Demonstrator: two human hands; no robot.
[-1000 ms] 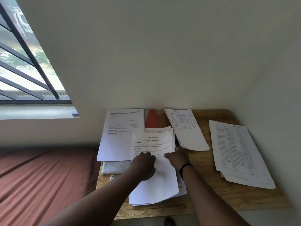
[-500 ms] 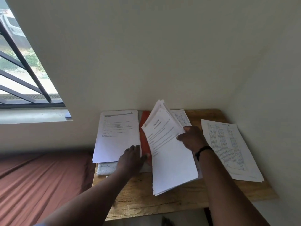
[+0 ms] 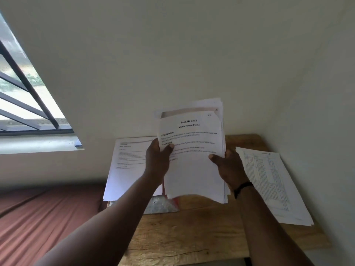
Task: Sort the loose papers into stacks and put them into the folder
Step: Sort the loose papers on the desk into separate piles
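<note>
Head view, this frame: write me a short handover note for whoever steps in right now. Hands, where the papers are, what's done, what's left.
Left hand: grips the left edge of the held stack, thumb on the top sheet.
Right hand: grips the stack's right edge.
The held stack is upright, lifted off the wooden table; its top sheet reads "Water Potted Plants".
Left stack lies flat at the table's back left. Table-print stack lies flat on the right.
A red edge shows under the held stack, possibly the folder; cannot tell.
Done: papers sorted into at least three stacks.
Left: nothing visibly in a folder yet.

Cream walls (image 3: 172, 54), barred window (image 3: 25, 96)
</note>
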